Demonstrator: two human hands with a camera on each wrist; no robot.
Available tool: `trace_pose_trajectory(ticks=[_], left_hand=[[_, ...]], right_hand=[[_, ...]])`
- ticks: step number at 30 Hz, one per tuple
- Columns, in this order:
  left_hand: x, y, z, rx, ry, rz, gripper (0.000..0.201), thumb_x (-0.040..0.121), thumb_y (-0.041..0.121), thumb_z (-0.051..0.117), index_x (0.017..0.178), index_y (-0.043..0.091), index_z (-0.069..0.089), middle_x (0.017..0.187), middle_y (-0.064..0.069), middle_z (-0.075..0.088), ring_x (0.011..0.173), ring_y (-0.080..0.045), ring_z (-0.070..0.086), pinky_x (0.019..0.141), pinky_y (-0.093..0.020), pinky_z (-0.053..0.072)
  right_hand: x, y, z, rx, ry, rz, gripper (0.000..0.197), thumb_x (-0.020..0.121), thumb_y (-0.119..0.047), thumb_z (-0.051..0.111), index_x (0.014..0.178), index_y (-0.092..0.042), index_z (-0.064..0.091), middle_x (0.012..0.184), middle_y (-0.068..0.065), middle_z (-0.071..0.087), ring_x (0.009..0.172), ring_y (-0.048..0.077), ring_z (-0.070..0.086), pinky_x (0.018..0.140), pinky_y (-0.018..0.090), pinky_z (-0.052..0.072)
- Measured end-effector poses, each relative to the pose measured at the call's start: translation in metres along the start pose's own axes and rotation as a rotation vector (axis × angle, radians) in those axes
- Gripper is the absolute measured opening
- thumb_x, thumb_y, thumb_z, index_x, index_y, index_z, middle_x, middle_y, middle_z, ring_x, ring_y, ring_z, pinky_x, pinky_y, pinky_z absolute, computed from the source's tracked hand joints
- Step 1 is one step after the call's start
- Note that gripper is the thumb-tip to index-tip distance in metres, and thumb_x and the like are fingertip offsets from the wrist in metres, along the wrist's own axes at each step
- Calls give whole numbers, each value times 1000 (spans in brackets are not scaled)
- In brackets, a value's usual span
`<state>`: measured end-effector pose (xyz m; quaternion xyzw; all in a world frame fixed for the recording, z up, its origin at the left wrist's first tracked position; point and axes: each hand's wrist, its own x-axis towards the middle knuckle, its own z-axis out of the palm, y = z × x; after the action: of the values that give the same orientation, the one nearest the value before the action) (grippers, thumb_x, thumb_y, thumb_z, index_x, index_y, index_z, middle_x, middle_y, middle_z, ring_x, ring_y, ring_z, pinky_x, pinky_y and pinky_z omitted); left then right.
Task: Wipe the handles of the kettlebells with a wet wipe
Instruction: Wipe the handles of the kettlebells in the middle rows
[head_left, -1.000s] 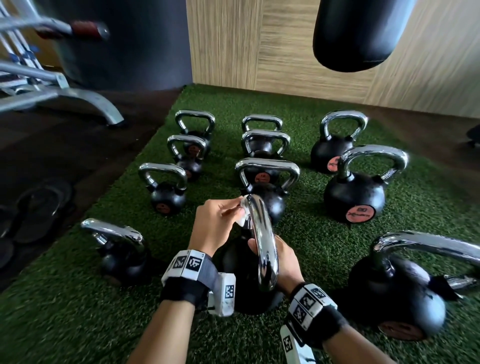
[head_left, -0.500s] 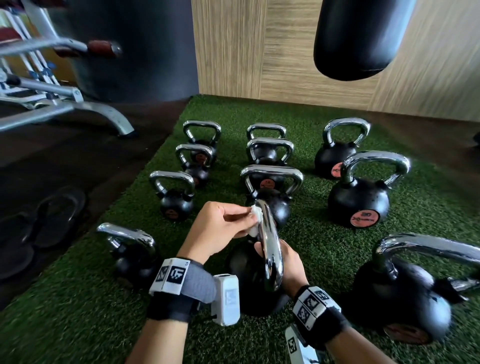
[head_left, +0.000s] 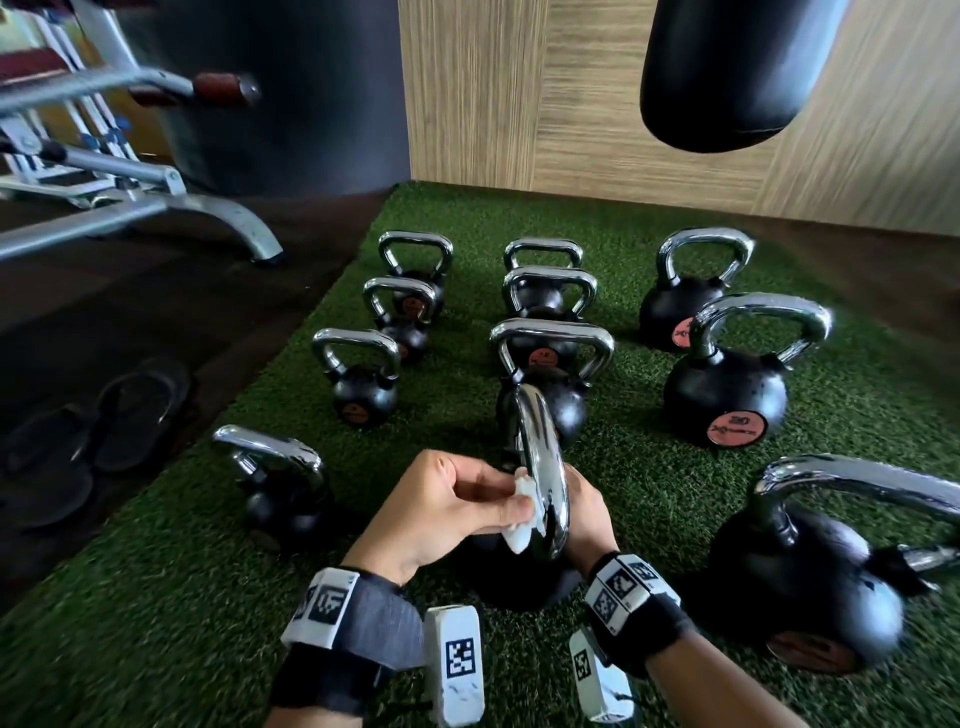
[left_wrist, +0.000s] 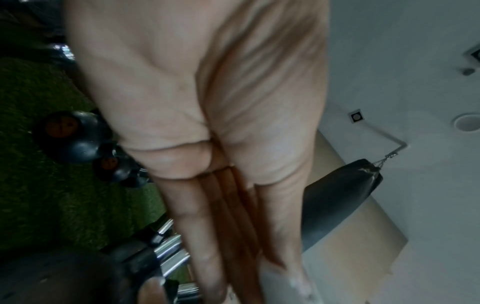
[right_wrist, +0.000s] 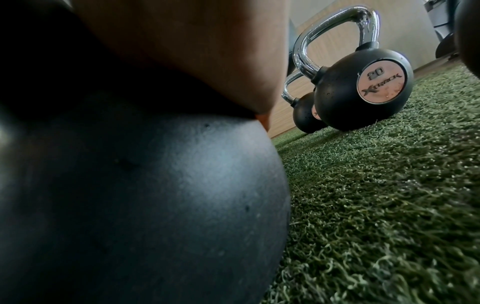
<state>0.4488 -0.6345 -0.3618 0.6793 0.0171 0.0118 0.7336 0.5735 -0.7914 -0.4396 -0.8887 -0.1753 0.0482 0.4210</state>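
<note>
The nearest black kettlebell (head_left: 514, 582) stands on the green turf, its chrome handle (head_left: 540, 457) seen edge-on. My left hand (head_left: 447, 504) pinches a white wet wipe (head_left: 521, 519) against the handle's left side, low on its near part. My right hand (head_left: 589, 512) lies on the right of the handle, palm on the ball; its fingers are hidden behind the handle. In the right wrist view the palm (right_wrist: 182, 51) rests on the dark ball (right_wrist: 130, 205). The left wrist view is filled by my left hand (left_wrist: 207, 102), fingers drawn together; the wipe is not clear there.
Several more kettlebells stand in rows on the turf (head_left: 649, 467): one close at left (head_left: 275, 488), a big one at right (head_left: 810, 571), a 20 kg one (head_left: 727, 395) beyond. A punching bag (head_left: 737, 67) hangs overhead. A bench frame (head_left: 156, 218) and sandals (head_left: 104, 431) are on the dark floor to the left.
My left hand has slid the wipe from the far top of the handle down its near side towards me. The right hand has stayed on the kettlebell.
</note>
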Motion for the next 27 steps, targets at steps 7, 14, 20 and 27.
trace_pose_trajectory(ticks=[7, 14, 20, 27], left_hand=[[-10, -9, 2, 258, -17, 96, 19, 72, 19, 92, 88, 24, 84, 92, 1, 81, 86, -11, 77, 78, -19, 56], [-12, -26, 5, 443, 39, 72, 27, 72, 19, 94, 97, 15, 84, 91, 8, 81, 88, -13, 78, 83, -28, 61], [-12, -30, 1, 527, 57, 92, 27, 74, 34, 92, 98, 28, 84, 91, 15, 80, 88, -3, 76, 84, -29, 62], [-1, 10, -13, 64, 186, 207, 26, 71, 24, 88, 95, 18, 80, 89, -7, 80, 82, -13, 76, 79, -21, 59]], right_hand=[[-2, -3, -2, 12, -4, 9, 30, 90, -34, 73, 118, -24, 69, 118, -3, 72, 110, 16, 66, 86, 23, 46], [-6, -4, -5, 31, -11, -6, 36, 85, -20, 75, 120, -24, 68, 120, -5, 72, 111, 15, 65, 88, 25, 48], [-6, -8, -11, -39, -79, -93, 32, 92, -22, 70, 123, -17, 67, 119, 1, 68, 115, 19, 63, 91, 17, 43], [-29, -55, -79, 74, 275, -235, 20, 92, -16, 71, 108, -26, 77, 98, -11, 75, 80, -4, 67, 67, 0, 44]])
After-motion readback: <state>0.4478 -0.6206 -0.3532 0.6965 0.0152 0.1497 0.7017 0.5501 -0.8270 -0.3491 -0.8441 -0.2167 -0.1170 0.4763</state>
